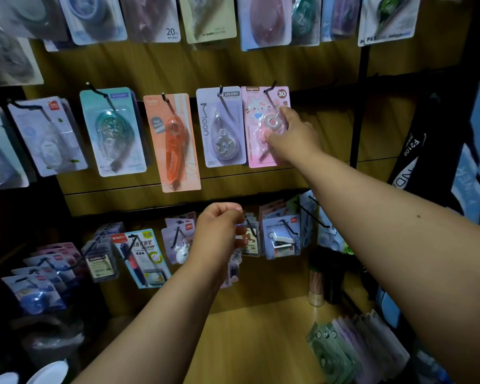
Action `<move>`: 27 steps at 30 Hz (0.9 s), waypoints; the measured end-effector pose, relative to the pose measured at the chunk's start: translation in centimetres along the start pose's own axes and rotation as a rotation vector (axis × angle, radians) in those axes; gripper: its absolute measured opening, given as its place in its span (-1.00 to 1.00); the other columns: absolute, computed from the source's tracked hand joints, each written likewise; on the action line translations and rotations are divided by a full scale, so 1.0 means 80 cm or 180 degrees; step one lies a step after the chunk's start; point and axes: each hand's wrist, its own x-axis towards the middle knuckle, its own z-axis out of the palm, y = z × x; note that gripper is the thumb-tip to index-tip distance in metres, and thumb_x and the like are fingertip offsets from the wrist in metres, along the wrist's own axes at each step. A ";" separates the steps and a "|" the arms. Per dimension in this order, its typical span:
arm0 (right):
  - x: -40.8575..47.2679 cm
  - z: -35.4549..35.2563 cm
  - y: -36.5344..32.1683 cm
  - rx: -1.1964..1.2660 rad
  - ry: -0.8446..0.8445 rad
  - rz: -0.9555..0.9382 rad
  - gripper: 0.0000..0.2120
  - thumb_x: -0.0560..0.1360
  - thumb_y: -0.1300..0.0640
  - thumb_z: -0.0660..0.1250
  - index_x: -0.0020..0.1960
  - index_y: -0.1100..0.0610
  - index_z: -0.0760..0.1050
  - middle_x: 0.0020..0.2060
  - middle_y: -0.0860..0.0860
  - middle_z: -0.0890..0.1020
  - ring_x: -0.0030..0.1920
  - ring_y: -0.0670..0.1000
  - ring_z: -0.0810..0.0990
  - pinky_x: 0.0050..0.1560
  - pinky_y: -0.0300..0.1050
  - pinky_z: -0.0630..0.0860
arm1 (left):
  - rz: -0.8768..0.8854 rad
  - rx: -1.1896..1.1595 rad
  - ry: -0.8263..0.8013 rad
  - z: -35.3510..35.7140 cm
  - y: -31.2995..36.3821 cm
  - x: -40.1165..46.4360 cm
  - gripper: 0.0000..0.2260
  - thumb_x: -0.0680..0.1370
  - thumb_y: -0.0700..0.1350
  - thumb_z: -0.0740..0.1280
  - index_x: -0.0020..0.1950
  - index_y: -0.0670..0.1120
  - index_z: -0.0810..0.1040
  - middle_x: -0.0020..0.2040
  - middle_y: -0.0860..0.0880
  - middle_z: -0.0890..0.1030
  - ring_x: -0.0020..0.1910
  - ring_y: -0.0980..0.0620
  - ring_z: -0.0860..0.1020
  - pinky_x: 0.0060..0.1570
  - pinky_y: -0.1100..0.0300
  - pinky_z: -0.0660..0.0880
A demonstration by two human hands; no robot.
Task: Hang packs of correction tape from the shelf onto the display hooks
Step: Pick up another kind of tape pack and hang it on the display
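A pink cat-print pack of correction tape (257, 126) hangs on a black hook (270, 88) in the middle row. My right hand (294, 131) grips that pack along its right side, thumb and fingers on the blister. Lower down, my left hand (219, 231) is curled in front of the bottom row of hooks, pinching the top of a small pack (234, 268) that is mostly hidden behind it. A stack of green and lilac packs (349, 347) lies on the wooden shelf (255, 336) at the lower right.
Other tape packs hang left of the pink one: lilac (219, 128), orange (172, 142), teal (114, 131). An upper row hangs above. The bottom row holds pens, staplers and small packs. Dark bags stand at the right; a pencil cup (316, 286) stands on the shelf.
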 end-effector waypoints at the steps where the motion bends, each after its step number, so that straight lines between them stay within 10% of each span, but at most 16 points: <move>1: -0.001 -0.001 0.001 -0.0007 -0.0030 0.0010 -0.36 0.49 -0.09 0.30 0.50 -0.16 0.12 0.35 0.12 0.38 0.22 0.18 0.49 0.06 -0.10 0.42 | 0.0008 0.0024 0.0011 -0.001 0.001 -0.001 -0.88 0.58 -0.26 0.22 -0.05 -0.13 0.54 -0.18 -0.08 0.53 -0.35 0.07 0.44 -0.32 0.17 0.46; 27: -0.139 -0.028 0.072 -0.0407 -0.0431 0.0224 -0.54 0.52 -0.18 0.24 0.27 0.10 0.38 0.20 0.08 0.50 0.10 0.10 0.53 -0.03 -0.07 0.44 | -0.0208 0.0675 -0.0396 0.018 -0.035 -0.032 -0.91 0.57 -0.24 0.23 -0.11 -0.10 0.46 -0.34 -0.01 0.48 -0.43 0.06 0.43 -0.40 0.19 0.39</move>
